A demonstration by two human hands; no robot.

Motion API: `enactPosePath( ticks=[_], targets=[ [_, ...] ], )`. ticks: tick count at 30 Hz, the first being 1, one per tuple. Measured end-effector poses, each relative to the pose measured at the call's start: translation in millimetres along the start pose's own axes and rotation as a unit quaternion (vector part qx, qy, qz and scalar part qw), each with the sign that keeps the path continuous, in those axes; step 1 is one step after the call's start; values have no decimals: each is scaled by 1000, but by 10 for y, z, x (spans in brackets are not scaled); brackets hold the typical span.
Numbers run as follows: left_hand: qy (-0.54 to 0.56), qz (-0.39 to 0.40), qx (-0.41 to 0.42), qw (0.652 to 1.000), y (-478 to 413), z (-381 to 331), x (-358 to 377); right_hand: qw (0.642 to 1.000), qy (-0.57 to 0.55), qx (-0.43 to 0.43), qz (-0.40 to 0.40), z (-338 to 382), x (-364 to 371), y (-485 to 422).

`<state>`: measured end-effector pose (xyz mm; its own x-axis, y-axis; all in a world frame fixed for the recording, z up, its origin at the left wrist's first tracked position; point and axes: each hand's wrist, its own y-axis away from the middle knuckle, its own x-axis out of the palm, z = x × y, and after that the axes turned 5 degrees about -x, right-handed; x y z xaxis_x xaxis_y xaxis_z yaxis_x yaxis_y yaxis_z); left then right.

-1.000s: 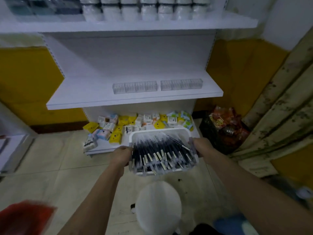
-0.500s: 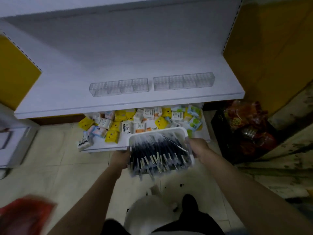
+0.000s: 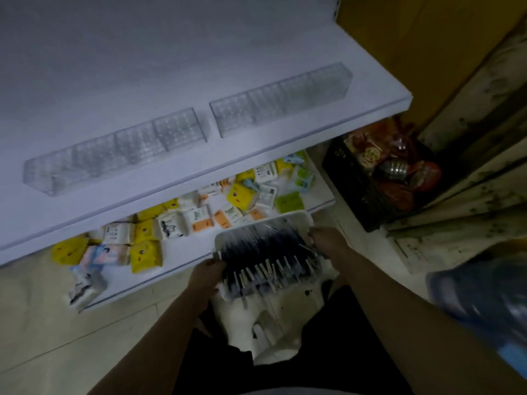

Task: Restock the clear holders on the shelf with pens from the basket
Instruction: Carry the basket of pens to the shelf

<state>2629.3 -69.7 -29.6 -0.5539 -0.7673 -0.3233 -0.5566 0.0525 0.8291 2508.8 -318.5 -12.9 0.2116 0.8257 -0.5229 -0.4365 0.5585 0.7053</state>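
The white basket (image 3: 296,218), packed with dark pens (image 3: 265,252), hangs in front of the lower shelf (image 3: 182,260) and below the white shelf (image 3: 142,67), where two long clear holders (image 3: 114,149) (image 3: 282,101) stand side by side. The left hand (image 3: 206,276) has its fingers (image 3: 216,265) curled round the basket's left edge, and the right hand (image 3: 328,240) clamps the right edge the same way. The print on the yellow, white and orange tissue packs (image 3: 145,252) on the lower shelf is too blurred to read, as are the red wrappers in the black crate (image 3: 356,189).
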Motion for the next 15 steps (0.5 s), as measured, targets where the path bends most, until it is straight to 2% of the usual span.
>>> enactPosePath(
  ticks=[3,7,12,15],
  targets=[
    [-42,17,15,999,-493,159,139,1000,-13,0,-5,-278,355,-425],
    [-13,-1,1,1000,-1273,487,411,1000,-15,-22,2,-605,764,-1150],
    [54,-37,28,997,-2023,936,724,997,-69,-24,-4,-865,1116,-1927],
    [73,-36,59,995,-2273,1135,806,997,-35,-70,5,-959,1266,-2181]
  ],
)
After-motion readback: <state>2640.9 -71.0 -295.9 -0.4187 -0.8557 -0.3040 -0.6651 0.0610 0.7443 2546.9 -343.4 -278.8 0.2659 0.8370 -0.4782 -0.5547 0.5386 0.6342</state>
